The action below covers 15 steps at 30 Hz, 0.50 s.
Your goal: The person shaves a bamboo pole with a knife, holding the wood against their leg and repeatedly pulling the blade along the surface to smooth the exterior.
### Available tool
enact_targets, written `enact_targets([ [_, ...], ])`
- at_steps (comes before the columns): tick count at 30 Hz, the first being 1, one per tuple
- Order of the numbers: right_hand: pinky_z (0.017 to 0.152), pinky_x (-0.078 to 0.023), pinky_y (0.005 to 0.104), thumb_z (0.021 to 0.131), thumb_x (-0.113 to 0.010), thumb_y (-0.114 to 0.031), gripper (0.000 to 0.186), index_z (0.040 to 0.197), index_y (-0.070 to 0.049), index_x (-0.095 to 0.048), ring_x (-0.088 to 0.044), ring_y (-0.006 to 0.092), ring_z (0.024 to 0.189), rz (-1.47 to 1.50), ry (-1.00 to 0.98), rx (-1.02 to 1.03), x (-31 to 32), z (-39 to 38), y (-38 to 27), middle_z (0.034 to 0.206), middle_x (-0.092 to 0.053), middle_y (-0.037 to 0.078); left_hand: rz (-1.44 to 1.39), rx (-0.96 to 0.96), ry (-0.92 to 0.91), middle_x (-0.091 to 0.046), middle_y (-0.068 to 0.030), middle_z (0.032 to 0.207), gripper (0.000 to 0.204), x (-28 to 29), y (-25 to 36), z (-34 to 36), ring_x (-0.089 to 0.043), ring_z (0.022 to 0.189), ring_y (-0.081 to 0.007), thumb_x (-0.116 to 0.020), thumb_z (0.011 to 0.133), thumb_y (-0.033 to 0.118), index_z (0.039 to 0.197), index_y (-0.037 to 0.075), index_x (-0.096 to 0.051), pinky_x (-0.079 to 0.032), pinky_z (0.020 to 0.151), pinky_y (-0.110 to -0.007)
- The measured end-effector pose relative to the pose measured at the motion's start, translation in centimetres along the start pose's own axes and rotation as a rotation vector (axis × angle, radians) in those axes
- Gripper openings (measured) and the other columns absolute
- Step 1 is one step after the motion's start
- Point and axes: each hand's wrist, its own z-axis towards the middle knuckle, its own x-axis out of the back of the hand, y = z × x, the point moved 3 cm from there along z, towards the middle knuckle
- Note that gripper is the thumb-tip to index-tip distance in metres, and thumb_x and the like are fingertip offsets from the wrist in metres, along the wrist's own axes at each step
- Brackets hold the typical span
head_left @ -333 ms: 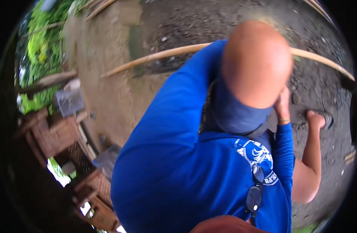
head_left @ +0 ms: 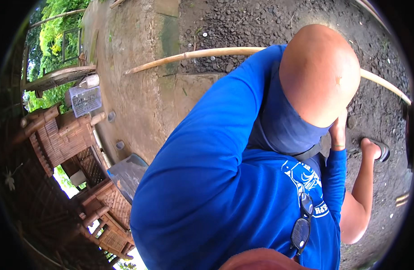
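Observation:
My left arm [head_left: 207, 112], in a blue sleeve, reaches forward along my bent knee [head_left: 319, 74], which hides the hand at its end. On the far side of that leg, my right hand [head_left: 338, 129] shows only its wrist and back. Its fingers disappear behind the knee, so what it holds, if anything, is hidden. Beyond the knee a long pale bamboo pole [head_left: 207, 52] lies crosswise, its middle covered by my arm and knee. Dark glasses [head_left: 300, 231] hang from the front of my blue shirt.
My other foot wears a dark sandal [head_left: 383, 152] on the dark gravelly soil [head_left: 243, 27]. At left are a concrete strip [head_left: 130, 40], a pale plastic crate [head_left: 85, 100], a clear plastic bin [head_left: 128, 175] and bamboo furniture [head_left: 65, 139]. Short sticks [head_left: 402, 199] lie at far right.
The view has shifted, so my knee, arms and shirt sit slightly farther right. Surroundings are sharper now. My arms keep nearly the same pose.

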Motion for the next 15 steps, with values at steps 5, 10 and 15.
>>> enact_targets([
  [5, 0.096, -0.057, 0.0364, 0.112, -0.050, -0.031, 0.048, 0.140, 0.004, -0.066, -0.072, 0.0200, 0.114, 0.174, 0.017, -0.208, 0.0, 1.2, 7.7, 0.127, -0.078, 0.015, 0.004, -0.021, -0.011, -0.073, -0.0010, 0.102, 0.046, -0.2, 0.5, 0.3, -0.065, 0.091, -0.0114, -0.086, 0.096, 0.031, 0.129, 0.002, -0.072, -0.056, 0.084, -0.035],
  [10, 0.083, -0.061, 0.0427, 0.112, -0.051, -0.043, 0.045, 0.133, -0.010, -0.074, -0.077, 0.0258, 0.095, -0.041, 0.188, -0.048, 0.8, 3.4, 4.1, 0.106, -0.080, 0.021, 0.008, -0.076, -0.042, -0.074, -0.0012, 0.103, 0.046, -1.6, -0.1, 1.9, -0.066, 0.092, -0.0114, -0.086, 0.096, 0.031, 0.129, 0.002, -0.072, -0.056, 0.084, -0.035],
  [15, 0.068, -0.058, 0.0496, 0.101, -0.057, -0.024, 0.031, 0.126, -0.011, -0.069, -0.074, 0.0355, 0.077, -0.311, 0.037, 0.059, -2.5, 4.0, -1.6, 0.089, -0.075, 0.018, -0.003, 0.019, -0.077, -0.074, -0.0015, 0.104, 0.046, 2.8, -4.1, 0.7, -0.066, 0.093, -0.0115, -0.086, 0.096, 0.031, 0.128, 0.002, -0.072, -0.056, 0.085, -0.035],
])
